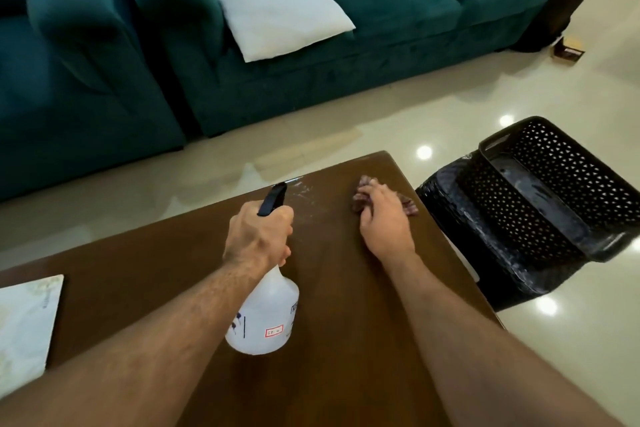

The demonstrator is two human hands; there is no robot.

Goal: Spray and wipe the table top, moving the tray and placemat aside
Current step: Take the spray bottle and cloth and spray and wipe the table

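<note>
My left hand (pixel 258 236) grips the neck of a white spray bottle (pixel 266 319) with a black nozzle (pixel 273 198), held tilted above the brown wooden table top (pixel 166 274). The nozzle points at the table's far edge, where wet spray marks (pixel 302 191) glisten. My right hand (pixel 382 215) presses flat on a crumpled brownish cloth (pixel 408 206) near the far right corner of the table. A pale patterned placemat (pixel 24 326) lies at the left edge of the table, partly cut off by the frame.
A black perforated plastic basket-like tray (pixel 561 184) rests on a black stool (pixel 460 229) right of the table. A dark green sofa (pixel 381 21) with a white pillow (pixel 273 0) stands beyond, across a glossy tiled floor (pixel 519 87).
</note>
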